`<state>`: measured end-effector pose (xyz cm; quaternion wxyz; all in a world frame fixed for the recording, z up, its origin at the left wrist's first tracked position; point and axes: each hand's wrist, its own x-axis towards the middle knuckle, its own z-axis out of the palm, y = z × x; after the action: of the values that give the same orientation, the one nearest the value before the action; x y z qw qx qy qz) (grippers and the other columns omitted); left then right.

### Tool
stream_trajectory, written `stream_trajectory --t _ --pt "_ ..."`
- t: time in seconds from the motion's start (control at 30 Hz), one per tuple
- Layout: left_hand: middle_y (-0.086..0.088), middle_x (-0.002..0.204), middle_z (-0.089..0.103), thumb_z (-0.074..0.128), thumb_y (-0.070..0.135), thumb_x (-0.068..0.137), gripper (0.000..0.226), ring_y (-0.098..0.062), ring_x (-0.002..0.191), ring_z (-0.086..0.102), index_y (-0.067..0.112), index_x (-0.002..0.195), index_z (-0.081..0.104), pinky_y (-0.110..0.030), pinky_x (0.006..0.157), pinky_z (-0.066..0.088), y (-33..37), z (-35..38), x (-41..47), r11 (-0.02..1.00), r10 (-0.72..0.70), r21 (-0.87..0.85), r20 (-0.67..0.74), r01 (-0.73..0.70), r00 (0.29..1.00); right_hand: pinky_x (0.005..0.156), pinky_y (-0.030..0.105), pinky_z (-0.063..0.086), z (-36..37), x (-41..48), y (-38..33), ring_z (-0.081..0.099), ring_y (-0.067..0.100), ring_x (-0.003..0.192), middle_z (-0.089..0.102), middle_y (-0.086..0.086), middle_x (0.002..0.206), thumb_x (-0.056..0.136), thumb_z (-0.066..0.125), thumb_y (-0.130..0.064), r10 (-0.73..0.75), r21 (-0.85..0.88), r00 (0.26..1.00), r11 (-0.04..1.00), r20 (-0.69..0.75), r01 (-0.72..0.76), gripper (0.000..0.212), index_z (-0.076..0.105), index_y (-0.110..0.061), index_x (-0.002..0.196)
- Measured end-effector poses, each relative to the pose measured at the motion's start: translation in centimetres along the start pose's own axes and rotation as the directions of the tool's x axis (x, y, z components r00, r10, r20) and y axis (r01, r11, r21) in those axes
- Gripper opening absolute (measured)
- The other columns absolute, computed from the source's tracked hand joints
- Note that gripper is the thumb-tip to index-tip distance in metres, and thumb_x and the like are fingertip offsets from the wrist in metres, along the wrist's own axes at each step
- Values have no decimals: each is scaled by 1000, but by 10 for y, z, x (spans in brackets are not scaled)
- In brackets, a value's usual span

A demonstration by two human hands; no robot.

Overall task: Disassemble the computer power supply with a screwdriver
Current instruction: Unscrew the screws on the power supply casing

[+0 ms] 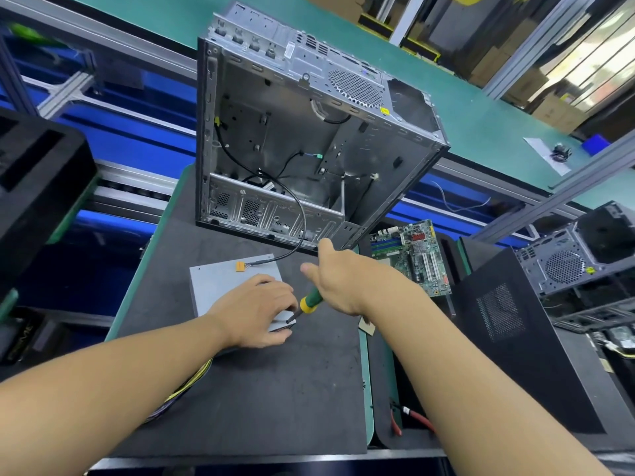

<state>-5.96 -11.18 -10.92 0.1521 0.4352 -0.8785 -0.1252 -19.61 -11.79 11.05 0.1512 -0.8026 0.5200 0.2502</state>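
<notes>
Screwdriver [310, 299] tip at near-right corner of power supply [220, 280]; right grip [338, 280] holds its handle, left grip [256, 312] clasps same corner.

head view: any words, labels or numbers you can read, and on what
No text reads clearly.
White sticker on the computer case: too small.
Yellow sticker on the same case: blurred.
Motherboard printing: too small.
Power supply and screwdriver: no marking shows.

Both arms out fwd; L grip [256, 309] clamps PSU [220, 280], R grip [338, 280] holds screwdriver [311, 300].
</notes>
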Motion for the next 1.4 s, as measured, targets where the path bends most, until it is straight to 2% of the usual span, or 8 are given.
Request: stream_trajectory --t 0.2,0.4,0.53,0.63,0.77,0.93,1.1,1.4 --pt "19 102 56 50 54 80 24 -1 104 52 38 98 49 -24 103 30 1 0 -1 1000 -8 -17 -31 7 999 69 37 39 -1 3 12 47 22 74 44 3 96 97 53 -22 -33 178 999 983 -18 36 28 36 -13 116" --pt "20 98 53 49 54 81 21 -1 101 52 38 94 46 -22 101 29 2 -1 0 1000 -18 -4 -32 17 999 73 38 46 2 -1 8 49 27 82 40 0 101 97 51 -35 30 155 999 987 14 -32 26 36 -20 111" --pt "20 106 56 44 56 82 31 -1 108 51 36 103 55 -23 104 28 2 0 -1 1000 -18 24 -24 19 1000 77 43 50 2 -5 4 52 32 84 40 8 97 105 36 -21 29 -120 1000 992 12 -27 36 23 -26 72" --pt "19 104 55 44 54 83 26 0 106 51 36 99 52 -23 104 28 2 -2 -1 1000 -19 16 -25 19 1000 66 37 40 2 -1 8 50 23 75 47 8 105 102 44 -24 -27 50 999 998 -38 29 11 38 -15 100" --pt "17 95 50 44 53 83 22 -3 101 51 33 91 47 -26 104 30 2 -1 0 998 -10 55 -17 11 1000 56 29 33 1 1 9 44 16 67 38 1 107 91 57 -16 -74 283 997 957 8 69 27 38 -23 108" --pt "18 88 50 49 52 82 20 -5 94 51 35 86 40 -23 99 31 4 -4 -1 999 -12 38 -34 14 999 65 36 40 -1 5 -3 52 29 81 42 19 129 99 38 -51 145 76 988 986 50 -149 50 30 -18 135" --pt "18 88 48 54 49 80 24 -1 93 51 40 86 32 -23 97 33 5 -5 -2 1000 -22 -13 -60 21 998 74 40 43 -7 2 0 45 30 85 51 18 115 106 34 -29 72 -45 997 997 27 -71 17 43 -16 99" --pt "20 102 52 46 52 82 22 0 106 49 36 96 48 -26 105 30 4 -6 -1 1000 -25 3 -6 25 1000 77 39 43 3 1 8 50 32 90 36 6 104 97 46 -28 108 115 994 988 -23 -105 20 38 -14 109"
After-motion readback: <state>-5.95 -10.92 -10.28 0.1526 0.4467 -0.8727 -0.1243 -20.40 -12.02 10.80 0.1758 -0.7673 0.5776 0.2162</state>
